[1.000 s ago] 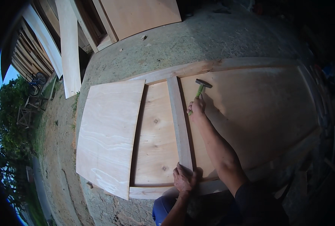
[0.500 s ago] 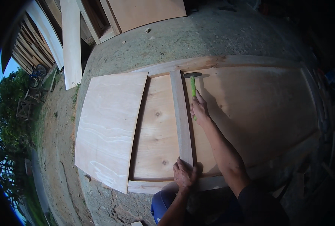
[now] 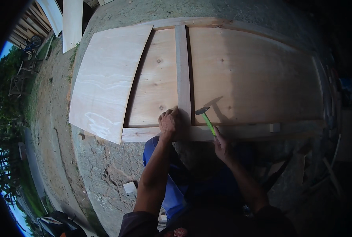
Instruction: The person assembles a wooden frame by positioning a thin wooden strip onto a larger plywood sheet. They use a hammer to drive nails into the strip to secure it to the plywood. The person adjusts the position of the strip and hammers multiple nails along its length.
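A wooden crosspiece (image 3: 182, 59) spans a door-like frame with plywood backing (image 3: 211, 51). My left hand (image 3: 168, 122) is closed at the crosspiece's near end, fingers curled against its left edge; the thumb is hidden. My right hand (image 3: 222, 147) grips a hammer (image 3: 209, 123) by its green handle. The dark hammer head hovers just right of the crosspiece, over the near rail (image 3: 239, 131), and casts a shadow on the panel. A loose plywood sheet (image 3: 108, 79) lies across the frame's left part.
A small wood block (image 3: 275, 127) sits on the near rail at right. An offcut (image 3: 130, 187) lies on the rough concrete ground (image 3: 112, 162). Long boards (image 3: 72, 25) lean at the far left, near a bicycle (image 3: 35, 40). Part of a motorcycle (image 3: 59, 226) shows at lower left.
The view has tilted nearer to me. My right hand has brought the hammer from the crosspiece's far end to its near end. My left hand has shifted to the crosspiece's left edge.
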A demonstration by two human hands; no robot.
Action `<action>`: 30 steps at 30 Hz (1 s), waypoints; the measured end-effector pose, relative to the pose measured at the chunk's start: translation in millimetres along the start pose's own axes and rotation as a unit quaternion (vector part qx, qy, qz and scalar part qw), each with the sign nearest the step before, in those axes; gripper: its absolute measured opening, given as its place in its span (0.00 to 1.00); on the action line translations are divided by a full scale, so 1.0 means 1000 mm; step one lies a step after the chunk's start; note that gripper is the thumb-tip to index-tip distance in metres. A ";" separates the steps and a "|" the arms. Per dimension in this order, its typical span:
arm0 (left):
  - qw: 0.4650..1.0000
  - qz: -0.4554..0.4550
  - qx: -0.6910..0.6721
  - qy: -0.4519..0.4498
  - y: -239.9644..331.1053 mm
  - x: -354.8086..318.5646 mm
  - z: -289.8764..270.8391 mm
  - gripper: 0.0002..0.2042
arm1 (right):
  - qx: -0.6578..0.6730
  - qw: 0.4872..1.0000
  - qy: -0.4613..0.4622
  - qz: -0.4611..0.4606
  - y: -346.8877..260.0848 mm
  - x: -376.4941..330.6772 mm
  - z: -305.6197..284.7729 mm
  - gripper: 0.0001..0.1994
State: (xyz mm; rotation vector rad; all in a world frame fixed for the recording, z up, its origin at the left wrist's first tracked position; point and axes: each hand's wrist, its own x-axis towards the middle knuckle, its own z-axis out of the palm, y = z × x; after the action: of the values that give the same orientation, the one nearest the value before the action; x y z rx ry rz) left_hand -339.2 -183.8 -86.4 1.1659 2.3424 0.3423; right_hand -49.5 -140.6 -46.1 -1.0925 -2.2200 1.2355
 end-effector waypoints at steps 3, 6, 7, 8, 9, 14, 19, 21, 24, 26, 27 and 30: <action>0.997 0.012 0.068 -0.042 0.004 -0.019 -0.028 0.30 | -0.053 0.998 0.001 -0.046 0.005 -0.016 -0.001 0.33; 0.989 -0.005 0.040 -0.143 0.022 -0.029 -0.054 0.33 | -0.085 0.992 -0.005 -0.094 0.004 -0.019 0.003 0.33; 0.988 0.001 0.021 -0.156 0.020 -0.025 -0.055 0.33 | -0.099 0.989 -0.010 -0.106 0.003 -0.017 0.005 0.33; 0.986 0.000 0.003 -0.167 0.008 -0.024 -0.054 0.33 | -0.109 0.987 -0.021 -0.120 -0.004 -0.016 0.010 0.33; 0.984 0.003 -0.016 -0.177 -0.001 -0.022 -0.051 0.32 | -0.108 0.986 -0.034 -0.124 -0.012 -0.017 0.011 0.33; 0.994 -0.022 -0.006 -0.103 0.006 -0.022 -0.035 0.36 | -0.145 0.979 -0.063 -0.127 -0.008 -0.021 0.015 0.32; 0.993 -0.070 -0.008 -0.089 0.003 -0.016 -0.028 0.42 | -0.127 0.980 -0.059 -0.144 -0.006 -0.021 0.029 0.31; 0.993 -0.049 -0.017 -0.106 0.000 -0.011 -0.027 0.43 | -0.145 0.980 -0.082 -0.113 0.000 -0.022 0.028 0.31; 0.994 -0.041 -0.031 -0.095 -0.009 -0.005 -0.019 0.45 | -0.097 0.985 -0.044 -0.136 0.005 -0.023 0.032 0.32; 0.993 -0.032 -0.032 -0.107 -0.008 0.002 -0.016 0.46 | -0.102 0.985 -0.023 -0.138 0.003 -0.028 0.027 0.31; 0.991 -0.028 -0.032 -0.125 -0.009 0.004 -0.015 0.46 | -0.088 0.990 -0.080 -0.076 0.001 -0.030 0.024 0.31; 0.987 -0.019 -0.013 -0.161 0.011 0.007 -0.002 0.41 | 0.023 0.998 -0.030 0.050 0.017 -0.047 0.042 0.28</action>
State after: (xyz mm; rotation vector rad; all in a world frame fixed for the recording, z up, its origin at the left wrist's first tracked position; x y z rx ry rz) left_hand -336.3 -171.7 -81.8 1.0727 2.0689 0.1563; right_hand -39.1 -194.9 -81.4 -1.1767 -2.1926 1.3706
